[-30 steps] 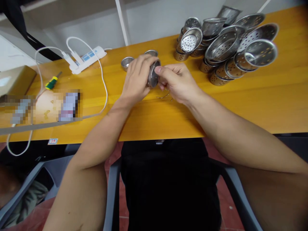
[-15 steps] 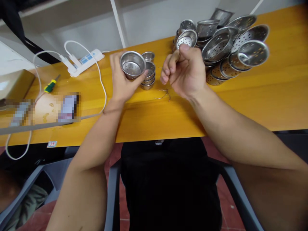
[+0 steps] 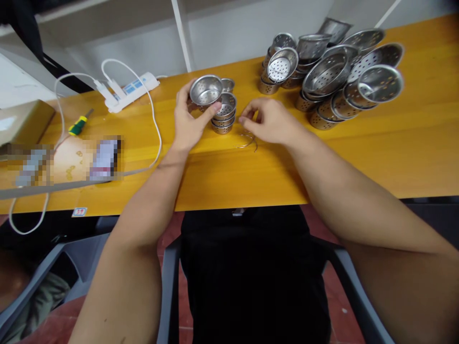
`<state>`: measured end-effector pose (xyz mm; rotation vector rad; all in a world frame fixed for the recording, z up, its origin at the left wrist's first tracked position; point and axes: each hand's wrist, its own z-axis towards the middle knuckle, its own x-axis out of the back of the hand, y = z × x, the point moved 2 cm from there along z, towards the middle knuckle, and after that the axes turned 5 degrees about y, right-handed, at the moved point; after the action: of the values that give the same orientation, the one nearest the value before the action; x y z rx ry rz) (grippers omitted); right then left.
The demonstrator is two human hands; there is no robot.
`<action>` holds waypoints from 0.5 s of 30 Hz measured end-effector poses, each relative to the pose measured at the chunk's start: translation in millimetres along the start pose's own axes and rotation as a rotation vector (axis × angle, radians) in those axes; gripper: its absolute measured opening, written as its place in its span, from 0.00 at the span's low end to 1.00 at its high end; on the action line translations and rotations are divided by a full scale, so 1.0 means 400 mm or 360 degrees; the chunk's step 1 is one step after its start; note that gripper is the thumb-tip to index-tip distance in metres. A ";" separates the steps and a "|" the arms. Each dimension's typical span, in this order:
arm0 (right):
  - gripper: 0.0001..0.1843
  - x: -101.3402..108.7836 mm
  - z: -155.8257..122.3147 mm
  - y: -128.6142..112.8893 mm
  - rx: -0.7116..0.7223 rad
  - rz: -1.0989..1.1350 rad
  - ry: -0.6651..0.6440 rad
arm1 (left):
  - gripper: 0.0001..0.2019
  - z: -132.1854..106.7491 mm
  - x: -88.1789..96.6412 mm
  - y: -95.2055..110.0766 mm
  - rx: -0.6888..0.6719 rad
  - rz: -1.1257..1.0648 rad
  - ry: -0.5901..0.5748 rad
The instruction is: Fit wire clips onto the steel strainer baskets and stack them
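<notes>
My left hand [image 3: 188, 125] is wrapped round a small metal cup with holes in its base [image 3: 206, 90], holding it tilted above the table. Just behind and beside it stands a short stack of similar perforated cups [image 3: 224, 119]. My right hand [image 3: 267, 119] hovers to the right of that stack, palm down. Its thumb and forefinger are drawn together; what they hold, if anything, is too small to make out. Below its fingertips, a few thin wire pieces [image 3: 251, 138] lie on the table.
Several stacked perforated metal cups and bowls [image 3: 328, 71] crowd the back right. To the left are a white power strip [image 3: 134, 88] with cables, a green and yellow screwdriver [image 3: 78, 125], a blurred phone [image 3: 104, 158] and a box [image 3: 27, 124]. Part of another person [image 3: 32, 296] shows lower left.
My right hand has come down from in front of the cup stacks and turned palm down above the wires. The left hand, with its cup, has shifted slightly right in view.
</notes>
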<state>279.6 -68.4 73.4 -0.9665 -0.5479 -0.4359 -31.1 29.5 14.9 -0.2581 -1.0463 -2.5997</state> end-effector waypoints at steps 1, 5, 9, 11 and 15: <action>0.32 -0.004 0.001 -0.003 0.0015 0.0035 0.0080 | 0.58 -0.003 -0.007 0.015 -0.0010 -0.0001 -0.0044; 0.46 -0.033 -0.004 -0.018 0.0065 0.0221 0.0155 | 0.55 -0.013 -0.029 0.070 -0.0025 0.0016 -0.0175; 0.54 -0.052 -0.009 -0.028 0.0086 0.0292 0.0131 | 0.53 -0.022 -0.026 0.119 -0.0012 0.0002 -0.0307; 0.55 -0.051 -0.009 -0.030 0.0093 0.0296 0.0141 | 0.52 -0.026 -0.020 0.136 -0.0035 0.0013 -0.0365; 0.54 -0.042 -0.008 -0.032 0.0130 0.0259 0.0128 | 0.51 -0.031 -0.013 0.148 -0.0048 0.0036 -0.0393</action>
<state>260.1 -75.6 69.9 -0.9034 -0.4077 -0.3033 -5.4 -18.0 42.2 -0.6080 -1.0758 -2.6129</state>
